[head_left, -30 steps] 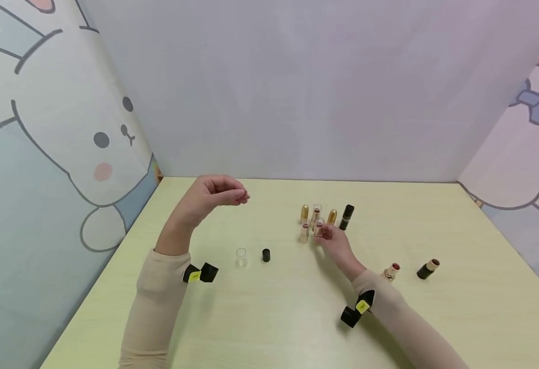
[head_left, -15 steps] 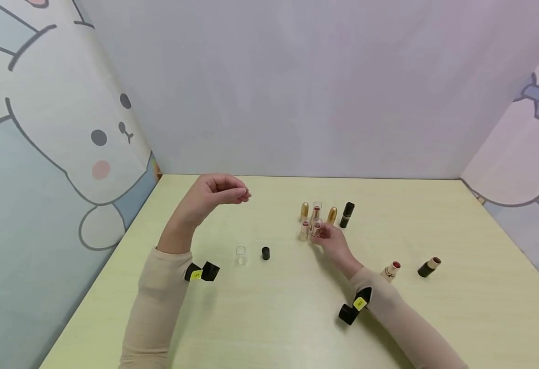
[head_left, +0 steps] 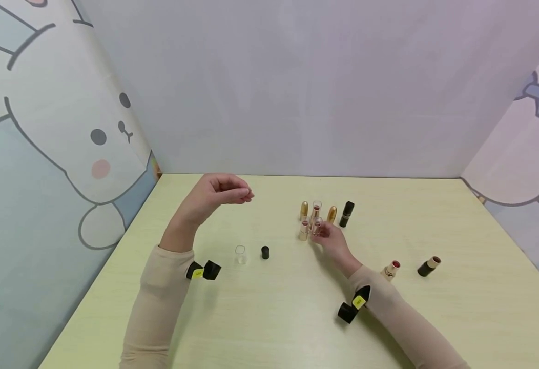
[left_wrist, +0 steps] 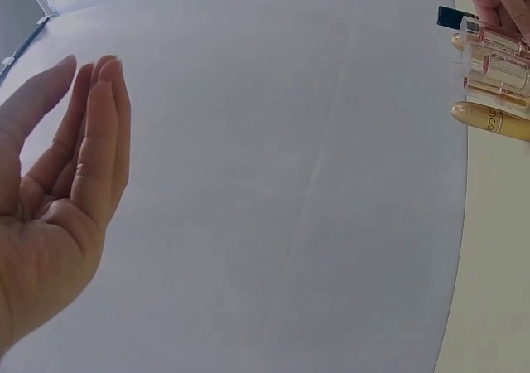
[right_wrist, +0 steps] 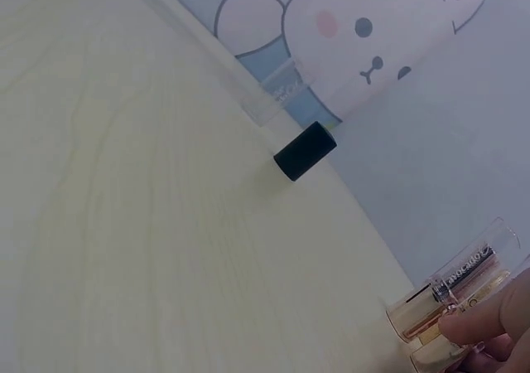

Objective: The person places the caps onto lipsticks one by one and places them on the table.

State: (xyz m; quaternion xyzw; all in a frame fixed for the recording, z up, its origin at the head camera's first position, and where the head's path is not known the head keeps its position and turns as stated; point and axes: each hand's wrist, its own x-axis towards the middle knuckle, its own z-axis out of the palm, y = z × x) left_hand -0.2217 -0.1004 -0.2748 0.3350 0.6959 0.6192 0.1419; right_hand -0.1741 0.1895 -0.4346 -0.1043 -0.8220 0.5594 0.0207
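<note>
My right hand [head_left: 336, 243] pinches a clear-capped lipstick [head_left: 316, 227] standing upright on the table. Close on its left stands another pale-gold lipstick [head_left: 304, 231], and behind it a third one with a clear cap [head_left: 316, 209]. Two gold bullet-shaped lipstick tubes [head_left: 304, 210] and a black lipstick tube [head_left: 347, 214] complete the cluster. Raised above the table at the left, my left hand [head_left: 219, 192] holds nothing; in the left wrist view its fingers [left_wrist: 99, 133] are gently bent, with the thumb apart. The right wrist view cuts off most of the right hand.
A clear cap [head_left: 241, 255] and a black cap [head_left: 265, 252] stand upright on the table [head_left: 269, 318], left of the cluster. To the right are an uncapped red lipstick [head_left: 391, 269], partly behind the right sleeve, and an uncapped black-based lipstick [head_left: 429, 266].
My right hand has shifted the pinched lipstick slightly left, nearer its neighbour, and in the last half second it stays there. The left hand hovers almost unchanged, a touch further right.
</note>
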